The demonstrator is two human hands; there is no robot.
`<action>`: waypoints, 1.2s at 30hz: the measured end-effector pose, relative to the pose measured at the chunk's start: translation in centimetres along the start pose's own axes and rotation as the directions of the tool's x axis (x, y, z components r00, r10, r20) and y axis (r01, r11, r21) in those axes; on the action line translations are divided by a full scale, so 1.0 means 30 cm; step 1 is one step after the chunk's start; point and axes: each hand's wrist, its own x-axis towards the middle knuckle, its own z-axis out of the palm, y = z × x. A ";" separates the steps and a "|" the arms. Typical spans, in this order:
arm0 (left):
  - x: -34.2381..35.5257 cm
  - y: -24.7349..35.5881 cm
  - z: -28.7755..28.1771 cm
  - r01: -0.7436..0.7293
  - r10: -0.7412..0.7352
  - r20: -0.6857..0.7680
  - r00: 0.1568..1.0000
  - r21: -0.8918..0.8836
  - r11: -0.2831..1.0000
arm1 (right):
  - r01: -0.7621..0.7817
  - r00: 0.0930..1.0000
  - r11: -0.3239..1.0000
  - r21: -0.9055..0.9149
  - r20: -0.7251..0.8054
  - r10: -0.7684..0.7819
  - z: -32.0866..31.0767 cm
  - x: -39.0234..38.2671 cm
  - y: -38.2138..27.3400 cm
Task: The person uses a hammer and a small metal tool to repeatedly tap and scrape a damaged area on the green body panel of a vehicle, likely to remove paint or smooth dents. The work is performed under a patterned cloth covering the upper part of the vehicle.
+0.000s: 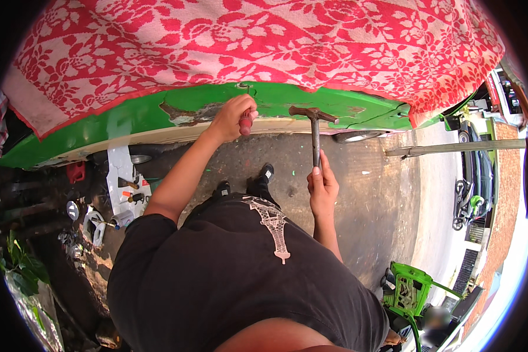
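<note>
Before me stands a green car body (129, 114) with cream along its lower part and a ragged patch (188, 114) of stripped, rusty metal. My left hand (233, 115) is closed in a fist round a tool with a red handle (245, 124), held against or just off the panel. The handle's butt points toward me; the tool's working end is hidden by my fingers. My right hand (322, 186) grips a hammer (315, 134) by its shaft. The rusty hammer head is raised, right of my left fist, in front of the green panel.
A red and pink flowered cloth (264, 44) drapes over the car's upper part. Tools and parts lie on a white sheet (123, 182) at the left. At the right are a wooden post (452, 148), a green metal frame (409, 288) and a parked dark car (482, 170).
</note>
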 end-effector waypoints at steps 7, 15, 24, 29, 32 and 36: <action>0.007 -0.008 -0.007 0.048 -0.048 0.015 0.999 -0.020 0.999 | -0.005 1.000 1.000 -0.025 0.006 0.005 -0.014 0.023 0.000; 0.009 -0.016 -0.017 0.036 -0.036 0.000 0.999 -0.063 0.997 | 0.013 0.999 1.000 -0.002 0.043 -0.013 0.000 0.065 -0.004; 0.009 -0.024 -0.011 0.084 -0.084 0.005 0.996 -0.092 0.992 | 0.030 0.997 0.999 -0.016 0.070 -0.029 0.011 0.096 -0.016; 0.049 -0.016 -0.011 0.188 -0.190 -0.002 0.982 -0.164 0.969 | 0.327 0.943 0.938 -0.117 0.102 -0.316 0.024 0.087 -0.059; 0.059 -0.019 -0.007 0.216 -0.218 0.013 0.976 -0.193 0.957 | 0.674 0.738 0.727 -0.132 0.165 -0.654 0.043 0.090 -0.106; 0.082 -0.015 -0.008 0.274 -0.272 0.033 0.962 -0.141 0.951 | 0.774 0.633 0.567 -0.282 0.300 -0.714 0.070 0.100 -0.150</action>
